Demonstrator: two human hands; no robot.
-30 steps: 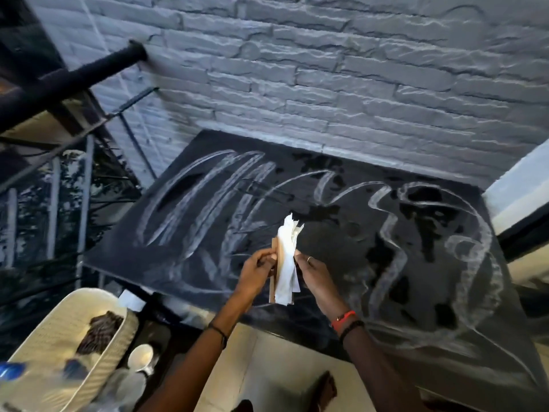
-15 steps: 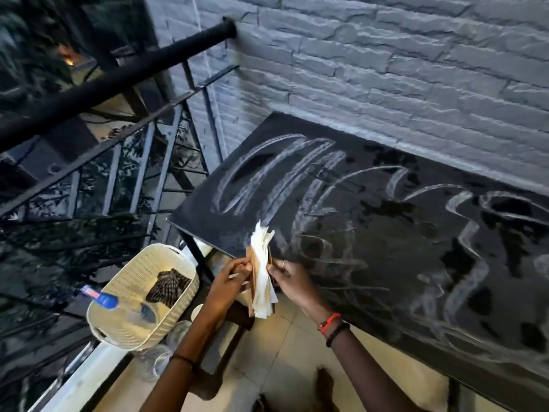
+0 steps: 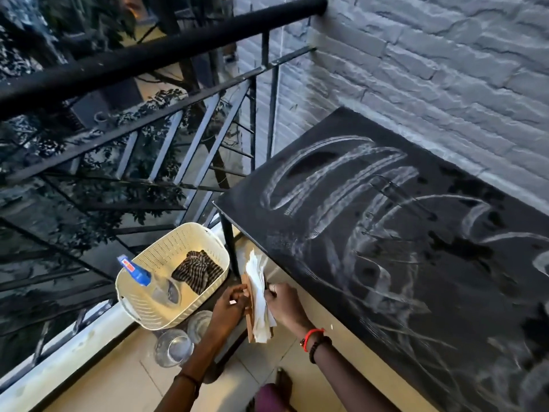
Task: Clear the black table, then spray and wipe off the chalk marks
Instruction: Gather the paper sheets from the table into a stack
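The black table point(image 3: 445, 292) fills the right side, streaked with white chalk marks point(image 3: 335, 173). Both hands hold a wooden napkin holder with white paper napkins point(image 3: 257, 301) upright, off the table's left front corner and above the floor. My left hand point(image 3: 230, 307) grips its left side and my right hand point(image 3: 283, 303) grips its right side. To the left stands a cream basket point(image 3: 166, 254) holding a striped cloth point(image 3: 197, 270) and a clear spray bottle with a blue head point(image 3: 136, 272).
Two clear glass vessels point(image 3: 173, 347) stand on the floor below the basket. A black metal railing point(image 3: 178, 129) runs along the left, with a white ledge under it. A grey brick wall point(image 3: 445, 69) backs the table. Tiled floor lies below my arms.
My view has swung left and down. Both hands have carried the napkin holder from above the table to beyond its left front edge, toward the basket.
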